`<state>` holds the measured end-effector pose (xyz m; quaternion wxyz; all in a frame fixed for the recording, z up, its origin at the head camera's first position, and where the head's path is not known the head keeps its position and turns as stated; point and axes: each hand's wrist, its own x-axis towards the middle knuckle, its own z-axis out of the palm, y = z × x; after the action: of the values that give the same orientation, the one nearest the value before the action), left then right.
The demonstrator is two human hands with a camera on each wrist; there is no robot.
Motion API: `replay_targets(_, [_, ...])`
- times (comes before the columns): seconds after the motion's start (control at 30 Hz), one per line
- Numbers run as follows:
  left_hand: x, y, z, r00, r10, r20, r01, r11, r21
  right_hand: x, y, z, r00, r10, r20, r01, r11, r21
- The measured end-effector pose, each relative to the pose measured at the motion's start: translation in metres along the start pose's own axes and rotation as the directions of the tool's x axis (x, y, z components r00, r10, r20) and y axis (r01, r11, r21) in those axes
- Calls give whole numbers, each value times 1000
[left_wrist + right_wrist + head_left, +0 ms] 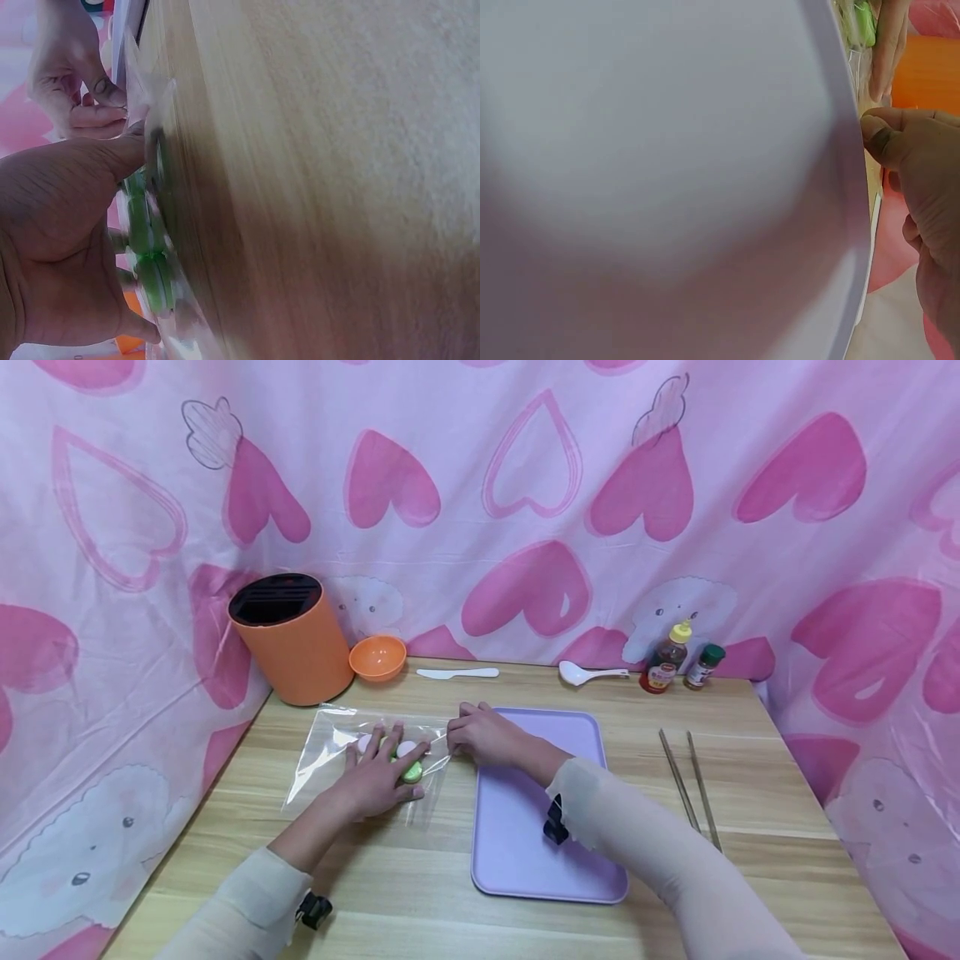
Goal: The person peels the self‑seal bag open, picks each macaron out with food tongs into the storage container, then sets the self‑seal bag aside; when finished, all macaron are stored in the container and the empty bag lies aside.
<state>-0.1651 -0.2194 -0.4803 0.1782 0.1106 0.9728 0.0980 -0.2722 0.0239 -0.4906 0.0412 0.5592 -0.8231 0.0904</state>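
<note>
Head view first: our left hand (378,777) lies flat, fingers spread, pressing green and white pieces (408,762) inside the clear bag (330,756) on the bench (420,877). Our right hand (483,737) pinches the bag's right edge, its long axis running left-right. Left wrist view: right fingertips (101,105) nip the film. Right wrist view: the purple tray (667,165) lies beside that grip.

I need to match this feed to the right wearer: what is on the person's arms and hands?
Both arms wear thin, cream, slightly sheer sleeves with loose, raw-looking cuffs ending near the wrists. The left hand and right hand are bare: no gloves, and no rings or watch that I can make out. A small black clip-like device sits at the right cuff, and a similar black device with a green spot under the left sleeve.
</note>
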Motion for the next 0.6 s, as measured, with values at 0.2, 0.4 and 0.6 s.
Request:
replay_targets(0.2, [-2,1,-2,1000,7,1,-7,1000,-8,-2,-2,-2,1000,-7,9,6,999,32])
replay_targets(0.4, [-3,2,-3,1000,9,1,-9,1000,-7,1,-12,-3,999,-42,22,41,998,45])
replay_targets(0.6, [-2,0,-2,1000,7,7,-7,1000,3,5,-23,-1,997,-41,58,38,998,49])
